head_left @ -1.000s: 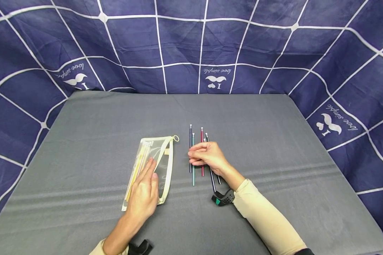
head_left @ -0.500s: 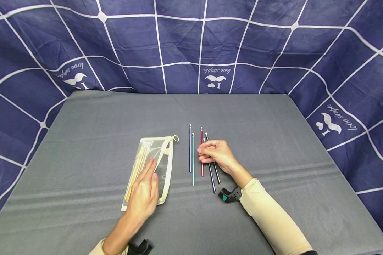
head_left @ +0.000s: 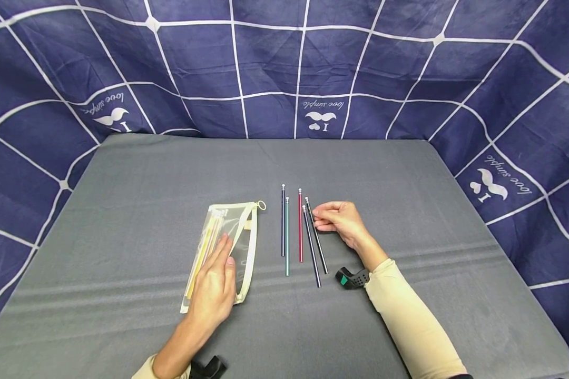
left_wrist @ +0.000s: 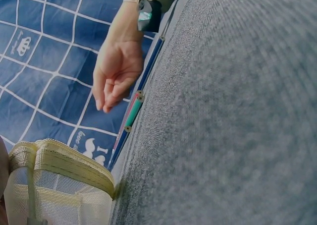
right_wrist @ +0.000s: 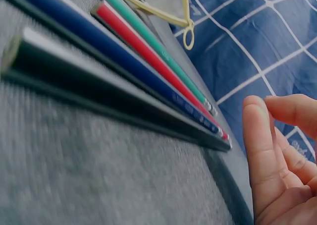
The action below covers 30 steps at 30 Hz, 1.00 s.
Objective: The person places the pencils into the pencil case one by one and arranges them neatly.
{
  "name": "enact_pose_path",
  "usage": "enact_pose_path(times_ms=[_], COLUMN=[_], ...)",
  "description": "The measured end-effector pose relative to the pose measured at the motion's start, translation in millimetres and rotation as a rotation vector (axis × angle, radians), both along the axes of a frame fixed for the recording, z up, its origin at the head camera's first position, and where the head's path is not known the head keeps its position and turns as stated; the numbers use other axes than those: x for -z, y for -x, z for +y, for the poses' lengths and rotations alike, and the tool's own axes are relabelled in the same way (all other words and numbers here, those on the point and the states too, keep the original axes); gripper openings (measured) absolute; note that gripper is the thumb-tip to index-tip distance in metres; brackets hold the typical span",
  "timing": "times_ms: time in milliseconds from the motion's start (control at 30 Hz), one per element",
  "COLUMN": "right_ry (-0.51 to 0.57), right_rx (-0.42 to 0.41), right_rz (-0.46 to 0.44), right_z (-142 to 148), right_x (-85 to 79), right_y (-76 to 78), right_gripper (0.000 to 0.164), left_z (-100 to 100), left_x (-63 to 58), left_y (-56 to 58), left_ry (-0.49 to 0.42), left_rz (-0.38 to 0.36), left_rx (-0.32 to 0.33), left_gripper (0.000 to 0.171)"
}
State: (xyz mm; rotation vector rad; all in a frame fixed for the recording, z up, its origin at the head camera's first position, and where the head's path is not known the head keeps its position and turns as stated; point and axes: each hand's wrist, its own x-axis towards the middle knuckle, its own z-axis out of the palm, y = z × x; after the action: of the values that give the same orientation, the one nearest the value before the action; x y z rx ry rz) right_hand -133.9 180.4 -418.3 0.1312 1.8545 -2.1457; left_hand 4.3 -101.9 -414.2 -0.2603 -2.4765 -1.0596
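Observation:
My left hand (head_left: 213,281) rests with straight fingers on a clear pouch with pale yellow trim (head_left: 252,258). Inside the pouch lie yellow and whitish pencils (head_left: 205,252); its mesh end (left_wrist: 59,200) shows in the left wrist view. My right hand (head_left: 342,220) is just right of a black pencil (head_left: 319,242), fingers loosely bent, thumb tip near the index fingertip, holding nothing. In the right wrist view, this black pencil (right_wrist: 109,96) lies nearest the camera. Left of it lie a navy pencil (head_left: 312,250), a red pencil (head_left: 301,231), a teal pencil (head_left: 287,237) and a dark blue pencil (head_left: 283,221).
A grey cloth-covered table (head_left: 408,210) bears everything. Blue curtains with white grid lines (head_left: 275,63) rise along its back and sides. The pouch's zip ring (head_left: 262,205) points toward the loose pencils. Each wrist wears a black device (head_left: 351,278).
My right hand has moved right, from above the loose pencils to beside the black one, uncovering them. The left hand and pouch have stayed put.

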Motion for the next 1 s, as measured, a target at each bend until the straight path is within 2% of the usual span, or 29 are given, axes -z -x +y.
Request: enact_pose_path(times_ms=[233,533,1000], right_ry=[-0.119,-0.316,-0.431], right_rx=[-0.019,-0.110,-0.150], right_rz=[-0.003,-0.030,-0.031], right_z=[8,8,4], right_x=[4.5,5.3,-4.9], right_y=[4.9,1.0,-1.0], right_gripper=[0.023,0.028,0.029], left_z=[0,0,0], left_x=[-0.8,-0.5,-0.6], left_y=[-0.4,-1.1,-0.7], left_ry=[0.000,0.004,0.003], left_rz=[0.009,0.013,0.024], left_rx=[-0.008,-0.002,-0.007], left_gripper=[0.036,0.035,0.035])
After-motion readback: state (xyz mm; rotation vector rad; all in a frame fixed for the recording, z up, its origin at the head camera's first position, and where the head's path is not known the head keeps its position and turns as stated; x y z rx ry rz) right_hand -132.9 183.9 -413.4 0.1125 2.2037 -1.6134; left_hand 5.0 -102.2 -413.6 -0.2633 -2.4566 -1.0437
